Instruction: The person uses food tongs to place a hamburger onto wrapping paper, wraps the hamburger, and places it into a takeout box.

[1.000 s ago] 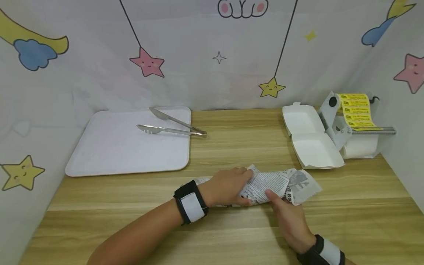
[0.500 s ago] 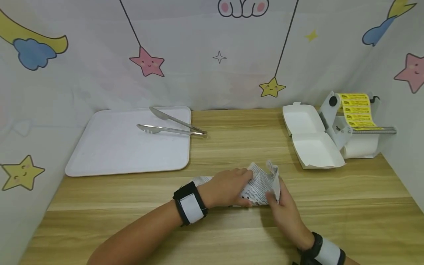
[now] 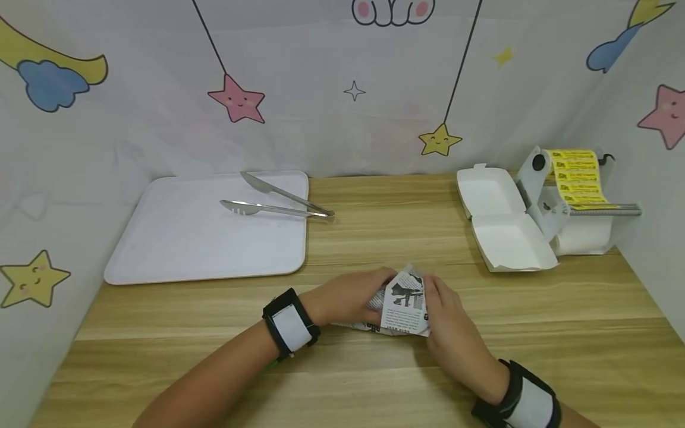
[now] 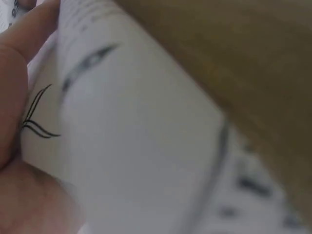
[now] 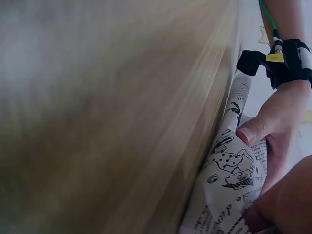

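A sheet of newspaper-print wrapping paper [image 3: 405,303], folded into a flattish bundle, lies at the middle front of the table. My left hand [image 3: 342,297] grips the bundle from its left, with the thumb on the near side, as the right wrist view shows. At the right end my right hand [image 3: 455,339] holds the end flap turned back over the top, its fingers along the folded edge. Printed paper [image 4: 131,122] fills much of the left wrist view, beside part of the left hand [image 4: 29,204]. What the paper wraps is hidden.
A white tray [image 3: 203,238] stands at the back left, with metal tongs [image 3: 273,208] lying across its right edge. At the back right is an open white clamshell box [image 3: 511,241], beside a dispenser with a roll of yellow labels [image 3: 578,178]. A printed curtain hangs behind.
The paper's right end, spread flat before, has been lifted and folded leftward over the bundle by my right hand. The left hand has shifted slightly left while keeping its hold.
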Demonstrator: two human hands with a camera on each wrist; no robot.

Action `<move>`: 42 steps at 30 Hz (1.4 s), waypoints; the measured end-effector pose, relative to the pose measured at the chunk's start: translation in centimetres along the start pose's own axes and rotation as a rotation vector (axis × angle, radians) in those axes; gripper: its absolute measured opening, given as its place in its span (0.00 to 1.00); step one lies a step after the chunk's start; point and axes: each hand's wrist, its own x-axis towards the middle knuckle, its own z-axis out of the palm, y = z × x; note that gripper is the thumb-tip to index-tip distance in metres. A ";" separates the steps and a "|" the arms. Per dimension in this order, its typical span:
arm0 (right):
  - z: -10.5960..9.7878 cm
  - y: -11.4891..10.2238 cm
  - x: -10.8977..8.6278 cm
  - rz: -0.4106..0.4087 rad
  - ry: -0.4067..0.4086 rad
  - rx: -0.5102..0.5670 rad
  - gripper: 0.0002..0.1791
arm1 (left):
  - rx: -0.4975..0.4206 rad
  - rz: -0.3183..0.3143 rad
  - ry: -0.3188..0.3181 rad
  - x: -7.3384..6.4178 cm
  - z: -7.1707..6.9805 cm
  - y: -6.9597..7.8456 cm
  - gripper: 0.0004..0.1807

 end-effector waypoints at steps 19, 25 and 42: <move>-1.1 0.2 0.2 -0.151 -0.029 -0.174 0.40 | 0.242 0.007 -0.005 -0.5 0.4 0.7 0.42; -3.8 2.0 0.2 -0.033 -0.243 0.283 0.47 | 0.227 -0.008 -0.004 -0.3 0.4 0.7 0.41; -1.4 3.3 1.0 -0.109 -0.154 0.239 0.47 | 0.285 -0.019 -0.055 -1.1 0.6 0.5 0.42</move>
